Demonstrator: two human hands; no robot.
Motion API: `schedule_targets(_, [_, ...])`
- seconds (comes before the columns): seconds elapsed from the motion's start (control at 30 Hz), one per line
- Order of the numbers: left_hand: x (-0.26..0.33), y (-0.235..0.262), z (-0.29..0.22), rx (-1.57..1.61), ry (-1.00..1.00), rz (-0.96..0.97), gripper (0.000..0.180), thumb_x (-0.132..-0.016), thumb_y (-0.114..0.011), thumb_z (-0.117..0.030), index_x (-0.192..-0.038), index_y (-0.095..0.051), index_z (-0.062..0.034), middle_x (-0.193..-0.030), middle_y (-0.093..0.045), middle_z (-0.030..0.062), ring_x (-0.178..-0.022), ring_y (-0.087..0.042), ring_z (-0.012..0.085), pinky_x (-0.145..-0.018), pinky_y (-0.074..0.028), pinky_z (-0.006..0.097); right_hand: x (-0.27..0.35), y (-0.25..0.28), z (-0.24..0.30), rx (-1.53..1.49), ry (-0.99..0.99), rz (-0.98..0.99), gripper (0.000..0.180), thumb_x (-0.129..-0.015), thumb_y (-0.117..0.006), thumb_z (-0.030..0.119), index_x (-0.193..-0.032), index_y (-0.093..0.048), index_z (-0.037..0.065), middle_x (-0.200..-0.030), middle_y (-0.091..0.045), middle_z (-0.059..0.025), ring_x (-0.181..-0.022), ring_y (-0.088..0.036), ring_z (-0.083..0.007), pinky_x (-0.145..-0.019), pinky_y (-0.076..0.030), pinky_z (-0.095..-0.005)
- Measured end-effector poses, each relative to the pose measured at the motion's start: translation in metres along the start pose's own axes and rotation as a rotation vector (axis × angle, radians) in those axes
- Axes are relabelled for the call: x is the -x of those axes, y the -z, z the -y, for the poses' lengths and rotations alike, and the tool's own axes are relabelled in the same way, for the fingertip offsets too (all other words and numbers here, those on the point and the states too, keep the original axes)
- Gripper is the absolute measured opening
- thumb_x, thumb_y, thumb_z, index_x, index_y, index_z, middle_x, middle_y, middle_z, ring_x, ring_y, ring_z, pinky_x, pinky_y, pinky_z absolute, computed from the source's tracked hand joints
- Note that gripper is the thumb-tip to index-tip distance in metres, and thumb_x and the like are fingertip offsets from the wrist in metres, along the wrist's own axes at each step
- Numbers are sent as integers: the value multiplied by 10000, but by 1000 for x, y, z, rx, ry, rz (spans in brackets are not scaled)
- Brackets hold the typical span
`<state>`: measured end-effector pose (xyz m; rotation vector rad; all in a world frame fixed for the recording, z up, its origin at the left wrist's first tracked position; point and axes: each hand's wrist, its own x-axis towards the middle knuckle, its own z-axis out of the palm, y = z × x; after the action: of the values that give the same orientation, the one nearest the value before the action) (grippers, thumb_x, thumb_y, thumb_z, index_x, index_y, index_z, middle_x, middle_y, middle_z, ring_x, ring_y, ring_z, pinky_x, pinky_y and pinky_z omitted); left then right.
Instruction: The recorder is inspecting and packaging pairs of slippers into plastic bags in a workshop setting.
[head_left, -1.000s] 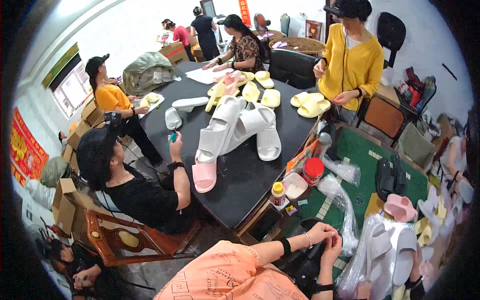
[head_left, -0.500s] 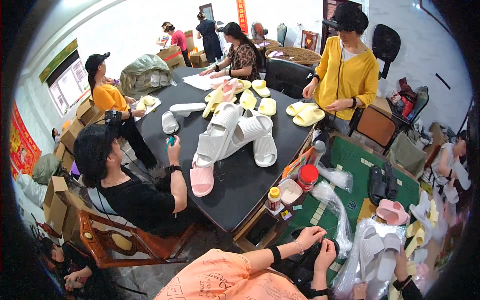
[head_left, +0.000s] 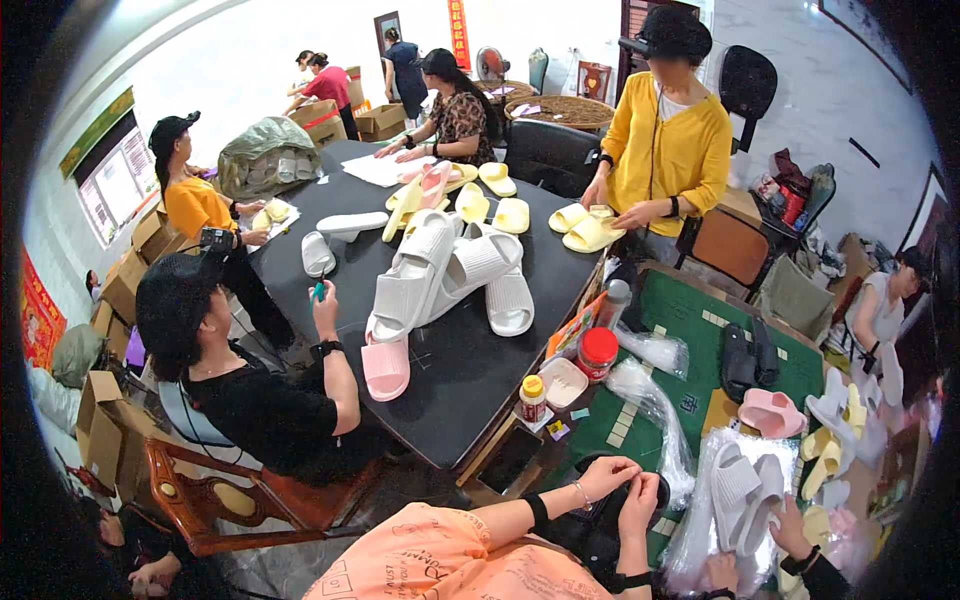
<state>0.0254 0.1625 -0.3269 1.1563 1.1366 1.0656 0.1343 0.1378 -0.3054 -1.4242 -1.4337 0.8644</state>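
Observation:
My left hand (head_left: 608,478) and my right hand (head_left: 638,500) meet in front of me, close to the near edge of the green-topped table. The fingertips of both are pinched together. Whatever lies between them is too small to make out. A dark item (head_left: 592,512), partly hidden by my left forearm, sits just below them. Right of my hands lies a strip of clear plastic wrapping (head_left: 655,420). Farther right, a pair of grey slippers (head_left: 738,490) rests on clear plastic, with another person's hands (head_left: 793,530) at it.
A black table (head_left: 430,425) holds a pile of white slippers (head_left: 415,270), a pink slipper (head_left: 385,370) and yellow slippers. Between the tables stand a red-lidded jar (head_left: 598,350) and a yellow-capped bottle (head_left: 532,395). A wooden chair (head_left: 210,500) and several people surround the tables.
The whole view has shifted slightly, while my hands stay pinched together. The person in yellow has brought both hands to the yellow slippers.

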Motion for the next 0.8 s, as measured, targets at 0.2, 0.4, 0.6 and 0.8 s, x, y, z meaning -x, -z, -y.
schedule_targets(0.2, [-2, 0, 1, 52, 71, -32, 221, -807, -540, -205, -882, -601, -6, -758, -616, 49, -672, -550, 92, -620, -442, 241, -2, 0, -7, -73, 3, -35, 116, -847, -465, 91, -770, -462, 3, -665, -466, -26, -593, -420, -79, -545, -372, -231])
schedule_targets(0.4, [-2, 2, 3, -70, 5, -24, 235, -811, -534, -218, -887, -601, -6, -765, -624, 56, -679, -568, 104, -628, -450, 245, -2, -4, -15, -136, -10, 3, 90, -843, -463, 68, -776, -467, 7, -688, -472, -4, -628, -431, -66, -575, -376, -209])
schedule_targets(0.6, [2, -10, -9, 40, -2, 30, 195, -798, -569, -172, -883, -610, -1, -738, -592, -2, -662, -509, 56, -588, -426, 204, 3, 6, -18, -122, -4, -115, 106, -819, -497, 87, -769, -498, -7, -656, -510, -30, -602, -457, -84, -554, -397, -238])
schedule_targets(0.8, [2, 11, -14, 67, 74, -5, 157, -766, -597, -128, -862, -630, -8, -674, -557, -28, -575, -459, 36, -510, -386, 175, -1, 1, 5, 47, 52, -108, 118, -787, -535, 148, -826, -556, 39, -765, -573, -169, -726, -581, -313, -610, -449, -334])
